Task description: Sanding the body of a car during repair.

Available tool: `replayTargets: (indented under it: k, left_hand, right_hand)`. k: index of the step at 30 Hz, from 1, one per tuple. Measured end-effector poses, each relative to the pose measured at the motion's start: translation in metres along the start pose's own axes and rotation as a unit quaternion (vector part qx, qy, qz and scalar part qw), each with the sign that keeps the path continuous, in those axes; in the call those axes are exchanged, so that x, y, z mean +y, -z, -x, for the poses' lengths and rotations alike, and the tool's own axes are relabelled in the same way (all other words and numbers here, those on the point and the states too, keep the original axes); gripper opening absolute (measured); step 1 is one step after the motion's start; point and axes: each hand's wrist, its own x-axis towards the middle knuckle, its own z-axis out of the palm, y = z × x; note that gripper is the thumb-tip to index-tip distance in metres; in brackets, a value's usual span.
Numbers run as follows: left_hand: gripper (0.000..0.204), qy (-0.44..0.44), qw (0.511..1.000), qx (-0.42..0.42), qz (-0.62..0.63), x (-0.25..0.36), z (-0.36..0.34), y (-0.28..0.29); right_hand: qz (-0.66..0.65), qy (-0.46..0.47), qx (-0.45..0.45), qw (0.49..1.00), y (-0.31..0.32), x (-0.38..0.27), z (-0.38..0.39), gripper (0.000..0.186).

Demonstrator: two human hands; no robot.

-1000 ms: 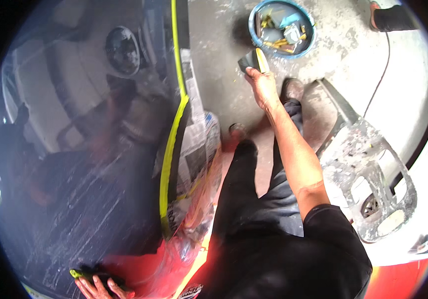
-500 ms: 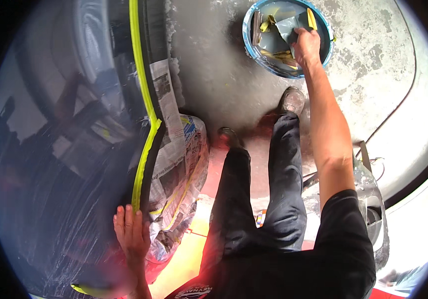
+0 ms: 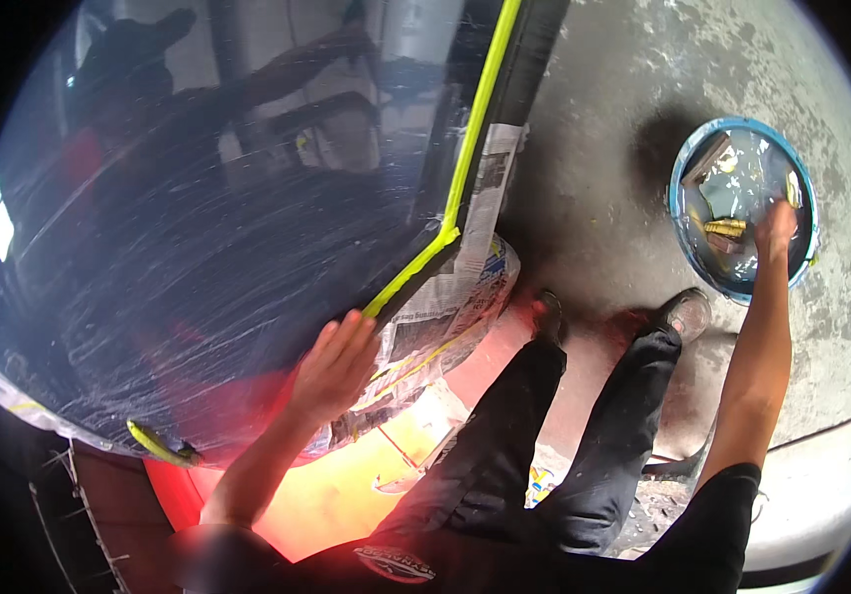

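Observation:
My left hand [image 3: 336, 366] rests open, fingers straight, on the glossy dark vehicle panel [image 3: 198, 188] beside yellow-green masking tape [image 3: 475, 119] along its edge. A curved yellow-green pad [image 3: 158, 441] lies at the panel's lower edge. My right hand [image 3: 777, 223] reaches into a blue-rimmed bucket [image 3: 680, 168] of cloudy water, near a small yellow piece; its fingers are blurred, so what they hold is unclear. Yellow and brown blocks [image 3: 724, 233] lie in the bucket.
Newspaper [image 3: 485, 188] and crumpled wrap cover the panel's right side. The concrete floor [image 3: 594, 178] surrounds my shoes. A red and orange surface [image 3: 297, 495] shows below the panel, and a dark cord [image 3: 841, 416] runs at the right.
The view has swung, moving the bucket rightward in it. My right hand went down into the bucket with a dark-and-yellow pad. My left hand left the lower pad for the taped edge.

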Motion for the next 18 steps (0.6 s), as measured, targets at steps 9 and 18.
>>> replayTargets:
  k: [9, 18]
  left_hand:
    - [0.066, -0.092, 0.971, -0.128, -0.18, -0.016, -0.061, 0.02]
    - [0.07, 0.234, 0.937, -0.213, -0.144, 0.011, -0.198, 0.012]
  right_hand:
    - [0.171, -0.124, -0.106, 0.972, -0.176, -0.175, 0.309, 0.041]
    - [-0.139, 0.213, -0.194, 0.947, -0.315, -0.312, 0.645, 0.049]
